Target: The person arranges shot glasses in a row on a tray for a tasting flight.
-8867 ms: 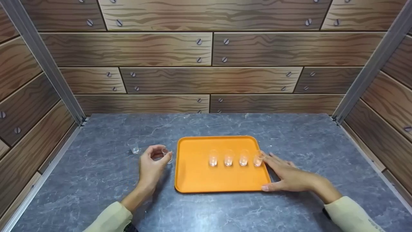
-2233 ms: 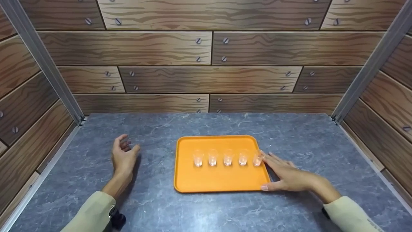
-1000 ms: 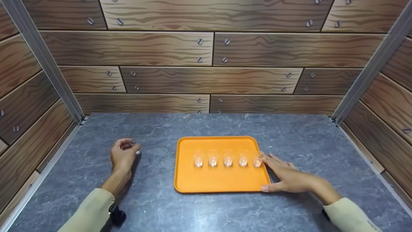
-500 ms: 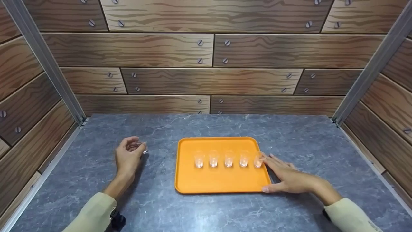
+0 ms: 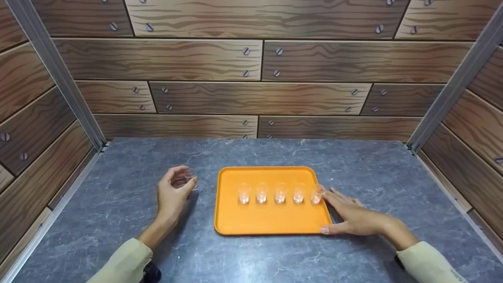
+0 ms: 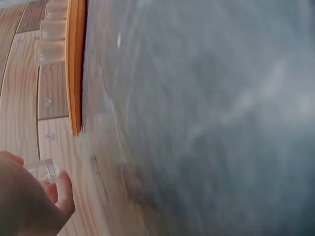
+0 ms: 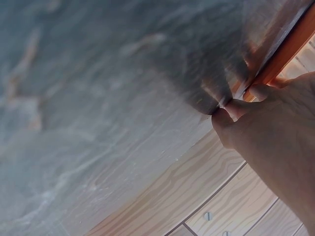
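My left hand [image 5: 173, 192] pinches a small clear shot glass [image 6: 45, 170] between thumb and fingers, left of the orange tray [image 5: 271, 224]. In the head view my fingers partly cover that glass. On the tray several matching shot glasses stand upright in a row, from the leftmost glass [image 5: 244, 195] to the rightmost glass [image 5: 316, 195] by the right rim. My right hand [image 5: 353, 216] rests against the tray's right edge with extended fingers, its thumb at the near corner. Its index fingertip lies close to the rightmost glass; whether they touch, I cannot tell.
A grey marbled tabletop [image 5: 365, 161] surrounds the tray. Wood-patterned panels [image 5: 204, 59] form walls at the back and both sides. Metal posts [image 5: 59, 74] rise at the two rear corners.
Earlier, a fifth glass joined the tray row. My left hand then took the remaining glass from the table at left and has carried it right, toward the tray. My right hand stays put.
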`<state>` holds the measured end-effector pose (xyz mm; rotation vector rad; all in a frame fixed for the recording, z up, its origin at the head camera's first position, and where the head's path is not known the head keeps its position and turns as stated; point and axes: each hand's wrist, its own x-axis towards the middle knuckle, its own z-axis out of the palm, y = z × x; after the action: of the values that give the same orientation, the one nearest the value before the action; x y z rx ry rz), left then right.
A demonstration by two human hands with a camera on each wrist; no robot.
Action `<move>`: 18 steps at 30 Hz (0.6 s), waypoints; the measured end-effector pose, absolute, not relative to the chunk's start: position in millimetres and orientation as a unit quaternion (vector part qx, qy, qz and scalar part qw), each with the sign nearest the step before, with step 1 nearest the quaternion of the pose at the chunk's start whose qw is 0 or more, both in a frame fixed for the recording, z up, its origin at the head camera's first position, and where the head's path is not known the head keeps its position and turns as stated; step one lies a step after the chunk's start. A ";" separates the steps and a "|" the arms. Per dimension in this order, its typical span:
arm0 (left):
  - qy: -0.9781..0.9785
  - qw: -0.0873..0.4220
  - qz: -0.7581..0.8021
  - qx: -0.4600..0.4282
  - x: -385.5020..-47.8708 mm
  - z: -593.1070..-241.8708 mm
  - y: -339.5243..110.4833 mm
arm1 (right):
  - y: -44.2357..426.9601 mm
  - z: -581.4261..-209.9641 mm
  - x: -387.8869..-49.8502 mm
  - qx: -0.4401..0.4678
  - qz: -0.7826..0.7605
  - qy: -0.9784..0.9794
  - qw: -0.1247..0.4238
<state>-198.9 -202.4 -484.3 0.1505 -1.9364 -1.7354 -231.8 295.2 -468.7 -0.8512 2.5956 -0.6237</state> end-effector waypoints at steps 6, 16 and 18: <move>-0.714 0.256 -0.650 0.043 -196.1 -484.5 -192.3 | 294.8 -467.9 -232.2 -0.299 -0.219 0.913 0.170; -0.725 0.235 -0.648 0.006 -190.2 -483.0 -175.1 | 294.8 -470.3 -231.4 -0.296 -0.222 0.914 0.168; -0.729 0.226 -0.646 -0.006 -190.0 -483.7 -172.1 | 294.9 -471.1 -230.8 -0.294 -0.224 0.914 0.170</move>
<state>-190.0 -172.1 -483.7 -0.0167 -2.0096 -1.7806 -230.8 294.9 -471.1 -0.8355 2.5961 -0.6374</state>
